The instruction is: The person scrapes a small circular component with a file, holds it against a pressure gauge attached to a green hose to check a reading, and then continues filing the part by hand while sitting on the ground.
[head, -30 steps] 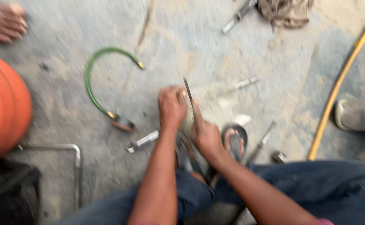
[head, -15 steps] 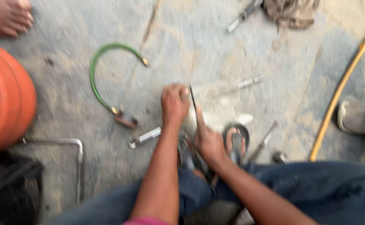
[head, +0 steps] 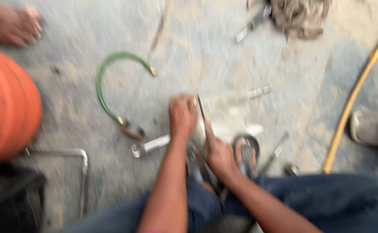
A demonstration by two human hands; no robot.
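The picture is blurred. My left hand (head: 181,115) is closed over a pale object (head: 200,129) on the concrete floor in front of my knees. My right hand (head: 218,154) grips a thin dark blade-like tool (head: 201,110) that stands upright beside the left hand. What the pale object is cannot be made out. A metal wrench (head: 151,145) lies just left of my left wrist. My foot in a sandal (head: 246,153) rests just right of my right hand.
A green curved hose (head: 104,82) with brass ends lies to the left. An orange cylinder (head: 5,105) stands at far left above a metal frame (head: 83,166). A yellow hose (head: 353,101), metal rods (head: 258,92), a rag (head: 299,15), another person's bare foot (head: 12,23) and a shoe (head: 368,127) surround the area.
Both hands stay together on the same spot. The view has shifted slightly, and the blade-like tool remains upright between the hands.
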